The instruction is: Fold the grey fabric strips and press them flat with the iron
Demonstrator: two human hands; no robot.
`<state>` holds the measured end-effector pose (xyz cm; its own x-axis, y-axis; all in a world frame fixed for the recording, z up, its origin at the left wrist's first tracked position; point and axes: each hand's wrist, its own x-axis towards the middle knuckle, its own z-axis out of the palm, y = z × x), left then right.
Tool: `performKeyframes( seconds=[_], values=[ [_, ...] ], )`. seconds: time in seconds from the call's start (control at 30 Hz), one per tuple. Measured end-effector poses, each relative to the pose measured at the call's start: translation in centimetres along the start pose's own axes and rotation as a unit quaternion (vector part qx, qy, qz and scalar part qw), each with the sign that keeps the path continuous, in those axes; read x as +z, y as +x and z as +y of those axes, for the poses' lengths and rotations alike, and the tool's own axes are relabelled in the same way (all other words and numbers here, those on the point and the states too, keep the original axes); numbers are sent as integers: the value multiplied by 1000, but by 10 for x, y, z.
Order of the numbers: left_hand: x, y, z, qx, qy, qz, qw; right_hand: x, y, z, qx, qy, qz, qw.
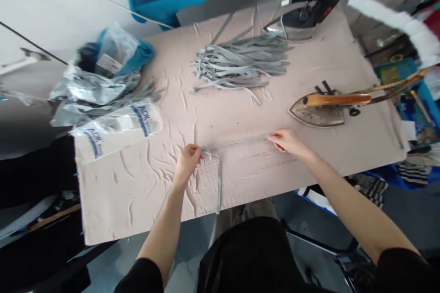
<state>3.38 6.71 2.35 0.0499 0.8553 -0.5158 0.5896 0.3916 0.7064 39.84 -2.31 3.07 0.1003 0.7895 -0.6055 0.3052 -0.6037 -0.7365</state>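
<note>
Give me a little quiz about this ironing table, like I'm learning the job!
1. True or false: the left hand and the right hand each hold an end of one grey strip.
2. Where is the iron with the wooden handle?
A) on the table, just beyond the right hand
B) on the floor
C) on top of the pile of strips
3. What colour is the lettering on the plastic bag at the left?

Key: 1 true; 2 A; 3 blue.
</note>
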Motion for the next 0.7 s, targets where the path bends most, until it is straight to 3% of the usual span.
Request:
performKeyframes(
  seconds=[0.1,0.2,0.3,0.37,0.47,0.57,0.7],
  values=[
    [8,13,2,11,93,31,995,-5,9,4,10,-55,25,998],
    [12,7,11,36,246,105,963,-5,7,5,15,-121,86,989],
    [34,-10,29,168,314,168,920,2,-6,8,-22,-200,203,958],
    [64,-24,44,297,311,136,893,10,-18,12,-136,-271,252,919],
    [118,-39,63,415,301,39,857,24,-30,25,-319,-364,209,850],
    [160,-43,68,449,309,-37,837,33,-31,42,-364,-422,161,815],
    [179,-40,53,448,330,-71,828,34,-28,61,-361,-444,132,810]
  ],
)
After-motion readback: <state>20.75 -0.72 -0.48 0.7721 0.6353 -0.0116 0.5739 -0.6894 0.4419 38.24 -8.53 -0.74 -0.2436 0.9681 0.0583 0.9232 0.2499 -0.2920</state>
